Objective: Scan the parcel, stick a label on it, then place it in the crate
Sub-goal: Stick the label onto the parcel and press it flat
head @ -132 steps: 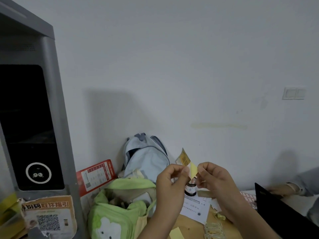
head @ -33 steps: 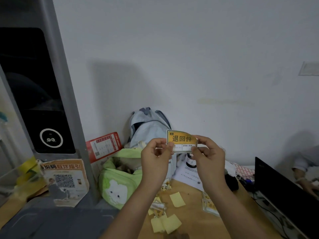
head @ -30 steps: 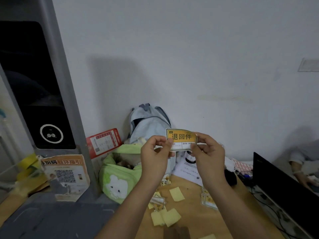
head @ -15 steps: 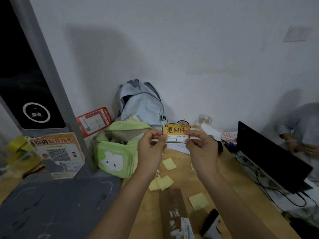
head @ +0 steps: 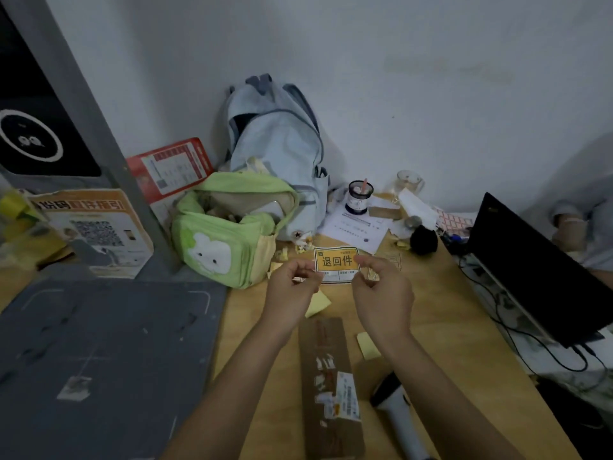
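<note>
Beyond the long cardboard parcel (head: 330,383) lying on the wooden desk (head: 447,327), left hand (head: 292,290) and right hand (head: 381,293) each pinch an edge of the yellow return label (head: 336,263), apparently ready for lowering onto that parcel.
</note>
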A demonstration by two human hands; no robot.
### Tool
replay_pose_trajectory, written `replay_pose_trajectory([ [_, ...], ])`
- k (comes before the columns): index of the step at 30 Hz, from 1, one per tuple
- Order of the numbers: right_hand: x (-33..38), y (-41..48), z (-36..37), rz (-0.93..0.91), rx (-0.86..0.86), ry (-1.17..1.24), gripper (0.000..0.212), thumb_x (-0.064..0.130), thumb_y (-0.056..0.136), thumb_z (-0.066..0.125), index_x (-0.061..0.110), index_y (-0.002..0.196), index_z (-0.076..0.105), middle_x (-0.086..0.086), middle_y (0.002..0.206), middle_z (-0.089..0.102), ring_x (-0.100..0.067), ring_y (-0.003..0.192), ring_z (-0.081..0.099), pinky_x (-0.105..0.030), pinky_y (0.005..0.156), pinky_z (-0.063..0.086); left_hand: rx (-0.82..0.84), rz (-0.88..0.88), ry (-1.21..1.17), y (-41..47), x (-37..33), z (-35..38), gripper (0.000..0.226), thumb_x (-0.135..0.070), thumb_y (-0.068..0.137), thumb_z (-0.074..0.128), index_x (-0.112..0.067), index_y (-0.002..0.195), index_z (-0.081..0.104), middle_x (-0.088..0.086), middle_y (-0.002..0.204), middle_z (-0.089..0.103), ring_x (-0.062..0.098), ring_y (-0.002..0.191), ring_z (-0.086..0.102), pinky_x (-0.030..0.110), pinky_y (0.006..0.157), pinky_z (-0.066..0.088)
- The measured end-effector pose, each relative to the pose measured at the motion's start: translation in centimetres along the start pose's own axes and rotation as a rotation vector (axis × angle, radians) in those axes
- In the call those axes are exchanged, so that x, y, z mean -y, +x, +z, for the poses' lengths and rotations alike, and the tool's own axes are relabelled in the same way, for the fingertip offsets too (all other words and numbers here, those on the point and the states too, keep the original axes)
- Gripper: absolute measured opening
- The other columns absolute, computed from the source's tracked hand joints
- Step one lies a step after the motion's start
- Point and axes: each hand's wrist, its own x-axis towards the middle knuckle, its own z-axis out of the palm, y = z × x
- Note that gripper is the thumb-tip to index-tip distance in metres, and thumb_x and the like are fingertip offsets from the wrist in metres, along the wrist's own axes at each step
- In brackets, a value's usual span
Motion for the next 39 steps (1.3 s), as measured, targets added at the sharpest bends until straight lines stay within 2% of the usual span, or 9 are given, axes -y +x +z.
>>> replay_pose_trajectory([
  [4, -1.9, -0.5, 1.5, 0.047, 0.098, -0.078, 0.032, 0.016, 0.09, 0.059, 0.024, 0.12, 0.067, 0.005, 0.125, 0.067, -0.014, 0.092, 0.066, -0.025, 0.074, 0.05, -0.003, -0.108, 0.028, 0.0, 3.0, -0.4, 0.012, -0.008, 0.086, 0.062, -0.02, 0.085, 0.061, 0.001, 0.084, 0.062, 0.016, 0.075, 0.06, 0.019, 0.059, 0.045],
  [7, -3.6, -1.0, 2.8, 0.073, 0.189, -0.083, 0.035, 0.013, 0.091, 0.057, 0.018, 0.126, 0.064, 0.004, 0.133, 0.062, -0.007, 0.083, 0.052, -0.02, 0.077, 0.043, -0.008, -0.182, 0.052, 0.0, 5.3, -0.7, 0.017, -0.009, 0.086, 0.061, -0.025, 0.082, 0.063, -0.003, 0.085, 0.063, 0.018, 0.085, 0.061, 0.023, 0.064, 0.043],
  [12, -7.5, -2.4, 4.9, 0.153, 0.304, -0.06, 0.037, 0.006, 0.09, 0.059, 0.011, 0.126, 0.063, -0.004, 0.13, 0.062, -0.006, 0.094, 0.051, -0.02, 0.079, 0.041, 0.056, -0.299, 0.115, -0.7, 9.1, -0.5, 0.02, -0.012, 0.088, 0.059, -0.015, 0.104, 0.07, -0.008, 0.087, 0.063, 0.009, 0.08, 0.058, 0.018, 0.058, 0.041],
  [16, -10.2, -3.1, 5.8, 0.223, 0.354, -0.085, 0.04, 0.008, 0.087, 0.063, 0.01, 0.128, 0.062, -0.005, 0.129, 0.062, -0.012, 0.098, 0.058, -0.024, 0.078, 0.046, 0.117, -0.371, 0.204, -1.8, 11.8, 0.3, 0.029, -0.015, 0.087, 0.059, -0.018, 0.115, 0.067, -0.003, 0.104, 0.066, 0.013, 0.098, 0.062, 0.028, 0.084, 0.051],
  [20, -12.1, -3.5, 6.5, 0.245, 0.376, -0.109, 0.039, 0.014, 0.09, 0.062, 0.011, 0.129, 0.061, -0.006, 0.13, 0.062, -0.018, 0.105, 0.06, -0.024, 0.079, 0.046, 0.145, -0.407, 0.237, -2.2, 13.1, 1.0, 0.034, -0.013, 0.086, 0.058, -0.018, 0.119, 0.064, -0.011, 0.096, 0.061, 0.017, 0.104, 0.063, 0.04, 0.095, 0.051],
  [28, -13.8, -4.2, 7.6, 0.201, 0.44, -0.213, 0.041, 0.012, 0.093, 0.058, 0.009, 0.134, 0.056, -0.008, 0.133, 0.06, -0.021, 0.117, 0.058, -0.021, 0.083, 0.042, 0.093, -0.358, 0.33, -2.5, 15.0, 1.9, 0.038, -0.014, 0.087, 0.057, -0.024, 0.123, 0.061, -0.009, 0.1, 0.059, 0.012, 0.098, 0.059, 0.034, 0.092, 0.051],
  [32, -14.3, -4.4, 7.9, 0.141, 0.502, -0.307, 0.04, 0.01, 0.094, 0.055, 0.01, 0.133, 0.057, -0.008, 0.128, 0.06, -0.017, 0.092, 0.058, -0.022, 0.074, 0.041, 0.105, -0.309, 0.418, -2.7, 16.2, 2.0, 0.042, -0.016, 0.085, 0.057, -0.033, 0.123, 0.06, 0.001, 0.107, 0.063, 0.018, 0.099, 0.061, 0.027, 0.079, 0.05],
  [34, -14.6, -4.3, 8.1, 0.103, 0.534, -0.326, 0.039, 0.008, 0.091, 0.056, 0.011, 0.129, 0.061, -0.009, 0.121, 0.061, -0.019, 0.092, 0.058, -0.026, 0.075, 0.046, 0.109, -0.3, 0.488, -2.8, 16.8, 2.3, 0.045, -0.02, 0.084, 0.058, -0.035, 0.126, 0.056, 0.003, 0.107, 0.058, 0.021, 0.102, 0.06, 0.023, 0.076, 0.049],
  [39, -15.1, -4.4, 8.6, 0.008, 0.57, -0.464, 0.04, 0.016, 0.087, 0.057, 0.019, 0.127, 0.061, -0.007, 0.118, 0.06, -0.024, 0.108, 0.054, -0.034, 0.087, 0.049, 0.158, -0.225, 0.828, -3.5, 17.3, 2.9, 0.068, -0.029, 0.087, 0.052, -0.032, 0.147, 0.021, 0.0, 0.133, 0.041, 0.023, 0.119, 0.04, 0.036, 0.092, 0.047],
])
